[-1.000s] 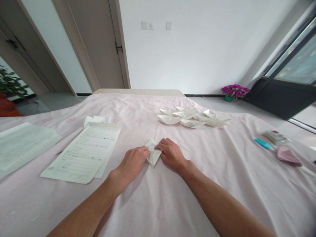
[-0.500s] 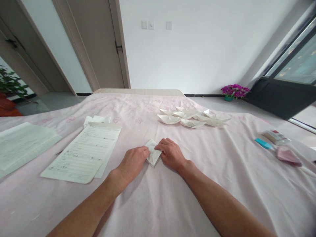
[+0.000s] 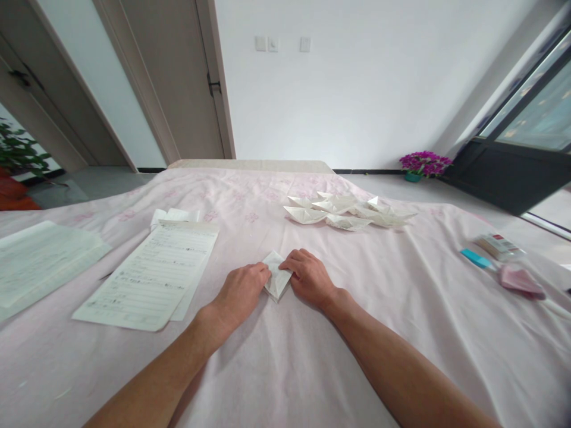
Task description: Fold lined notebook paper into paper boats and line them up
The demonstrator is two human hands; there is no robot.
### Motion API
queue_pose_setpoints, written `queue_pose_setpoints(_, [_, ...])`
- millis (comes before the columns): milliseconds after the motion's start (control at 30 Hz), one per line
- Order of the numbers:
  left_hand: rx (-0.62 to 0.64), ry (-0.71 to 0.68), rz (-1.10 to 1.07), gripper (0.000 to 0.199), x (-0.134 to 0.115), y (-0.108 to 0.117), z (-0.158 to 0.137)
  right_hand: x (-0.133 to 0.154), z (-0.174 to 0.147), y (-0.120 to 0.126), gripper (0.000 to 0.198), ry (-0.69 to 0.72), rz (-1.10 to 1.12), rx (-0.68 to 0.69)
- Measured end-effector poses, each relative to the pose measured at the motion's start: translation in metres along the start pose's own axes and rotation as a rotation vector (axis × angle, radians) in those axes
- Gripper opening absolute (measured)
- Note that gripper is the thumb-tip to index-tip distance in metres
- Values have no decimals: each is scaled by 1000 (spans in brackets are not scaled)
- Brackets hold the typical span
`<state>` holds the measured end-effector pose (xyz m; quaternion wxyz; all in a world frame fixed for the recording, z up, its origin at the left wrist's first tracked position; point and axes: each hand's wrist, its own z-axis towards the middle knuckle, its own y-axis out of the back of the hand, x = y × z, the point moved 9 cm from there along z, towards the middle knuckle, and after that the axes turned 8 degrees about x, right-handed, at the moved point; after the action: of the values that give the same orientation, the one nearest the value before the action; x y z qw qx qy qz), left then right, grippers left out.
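A small diamond of folded paper point(image 3: 277, 284) lies on the pink cloth in front of me, one corner pointing toward me. My left hand point(image 3: 244, 291) is closed on its left edge, fingertips pressed on the paper. On the opposite edge, my right hand point(image 3: 311, 278) grips the paper with curled fingers. Parts of the paper's sides are hidden beneath the fingers. Beyond my hands, to the right, sits a cluster of several folded paper boats point(image 3: 345, 213).
Handwritten sheets point(image 3: 147, 276) lie to my left, with more paper point(image 3: 44, 261) farther left. At the right are a blue object point(image 3: 476, 258), a clear-wrapped package point(image 3: 499, 246) and a pink item point(image 3: 521, 281). The pink cloth point(image 3: 294, 368) is wrinkled.
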<state>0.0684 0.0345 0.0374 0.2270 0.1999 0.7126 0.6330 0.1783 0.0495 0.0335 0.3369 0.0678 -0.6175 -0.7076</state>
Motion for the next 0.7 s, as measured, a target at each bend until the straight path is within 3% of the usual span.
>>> queue_pose_setpoints(433, [-12, 7, 25, 35, -2, 2, 1, -2, 0, 0, 38, -3, -3, 3])
queue_pose_setpoints(700, [-11, -70, 79, 38, -9, -5, 1, -3, 0, -3, 37, -12, -4, 11])
